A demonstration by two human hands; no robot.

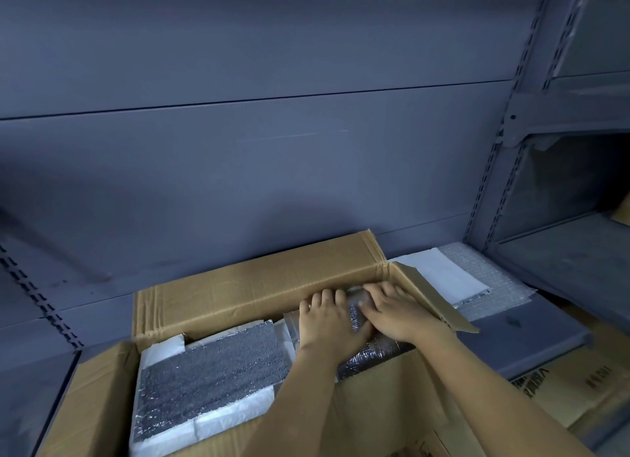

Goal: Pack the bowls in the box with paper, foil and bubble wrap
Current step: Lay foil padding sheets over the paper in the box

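An open cardboard box (259,286) stands on a grey shelf, its flaps folded out. In its left half lies a flat silver foil sheet (211,375) over white paper (235,419). In the far right corner of the box sits a foil-wrapped bundle (371,352). My left hand (329,323) and my right hand (397,311) both press flat on that bundle, fingers spread and fairly straight. No bare bowl shows.
To the right of the box, white paper (443,272) lies on a sheet of bubble wrap (491,279) on the shelf. Flattened printed cardboard (566,385) lies at the lower right. Grey shelf uprights (494,170) rise at right.
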